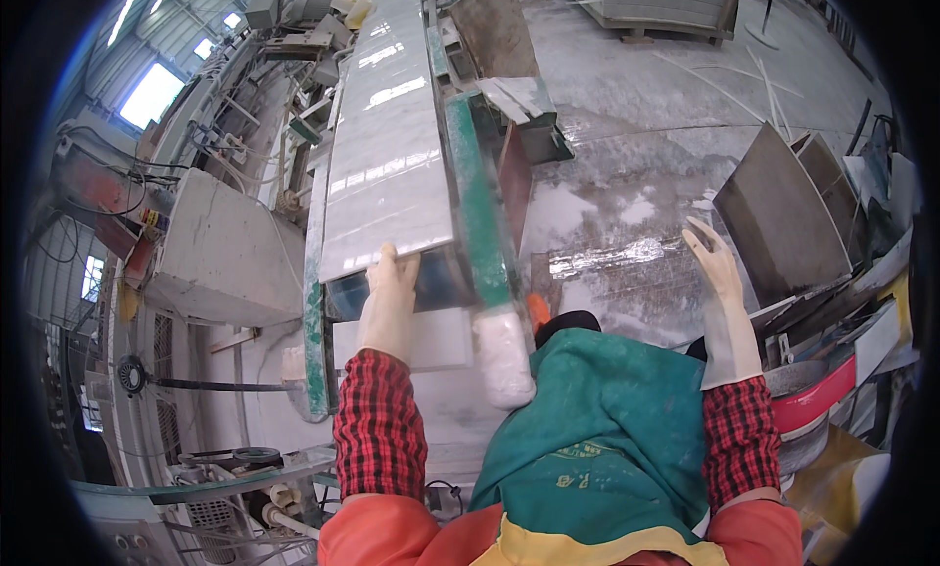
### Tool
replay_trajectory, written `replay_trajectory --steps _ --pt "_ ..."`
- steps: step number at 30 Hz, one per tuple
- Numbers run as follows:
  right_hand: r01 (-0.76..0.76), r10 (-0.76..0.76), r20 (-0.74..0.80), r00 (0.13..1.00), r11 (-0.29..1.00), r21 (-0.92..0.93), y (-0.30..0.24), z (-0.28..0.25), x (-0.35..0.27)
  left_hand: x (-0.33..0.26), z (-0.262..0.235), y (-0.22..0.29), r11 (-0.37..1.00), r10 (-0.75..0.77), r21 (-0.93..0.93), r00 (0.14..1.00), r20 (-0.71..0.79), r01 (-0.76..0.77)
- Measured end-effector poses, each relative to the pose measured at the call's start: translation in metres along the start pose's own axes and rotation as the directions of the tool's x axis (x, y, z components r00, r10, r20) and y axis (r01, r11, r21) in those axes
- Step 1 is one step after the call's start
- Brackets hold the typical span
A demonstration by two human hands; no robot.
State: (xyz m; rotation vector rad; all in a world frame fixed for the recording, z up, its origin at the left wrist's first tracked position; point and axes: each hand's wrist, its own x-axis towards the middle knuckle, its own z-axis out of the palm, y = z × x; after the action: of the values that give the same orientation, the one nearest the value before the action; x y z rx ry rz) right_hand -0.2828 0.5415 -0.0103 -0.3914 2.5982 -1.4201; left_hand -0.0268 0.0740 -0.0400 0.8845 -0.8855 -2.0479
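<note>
A long, glossy white-grey stone slab (387, 174) lies on the conveyor bed and runs away from me. My left hand (388, 297), in a pale rubber glove, is at the slab's near end, with its fingers closed at the edge; part of the grip is hidden. Beneath that end shows a dark blue roller (446, 277). Out to the right, over the floor, my right hand (720, 272) wears the same kind of glove. Its fingers are spread and hold nothing.
A green side rail (475, 194) borders the conveyor, with a white wrapped end (504, 355) close to me. Brown boards (783, 213) lean at the right beside a red-rimmed bucket (813, 395). A pale block-shaped housing (225, 253) stands left. The floor (627, 155) looks wet.
</note>
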Motion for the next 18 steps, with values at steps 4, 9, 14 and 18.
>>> replay_trajectory --steps 4,9,14,18 --pt "0.024 -0.027 0.035 0.999 0.995 0.100 0.004 0.006 0.001 -0.016 -0.008 0.033 0.817 -0.172 0.532 0.975 -0.142 0.221" --pt "0.035 -0.056 0.113 0.992 0.983 0.178 -0.010 0.019 -0.004 0.005 -0.091 0.047 0.389 -0.099 0.921 0.995 0.017 0.023" --pt "-0.016 0.009 0.058 0.998 0.993 0.116 0.022 0.015 0.008 0.044 -0.076 0.034 0.684 -0.222 0.646 0.940 -0.259 0.340" --pt "0.067 -0.051 -0.080 0.995 0.976 0.208 0.022 -0.014 0.007 0.007 -0.037 0.034 0.600 -0.002 0.785 0.982 -0.191 0.154"
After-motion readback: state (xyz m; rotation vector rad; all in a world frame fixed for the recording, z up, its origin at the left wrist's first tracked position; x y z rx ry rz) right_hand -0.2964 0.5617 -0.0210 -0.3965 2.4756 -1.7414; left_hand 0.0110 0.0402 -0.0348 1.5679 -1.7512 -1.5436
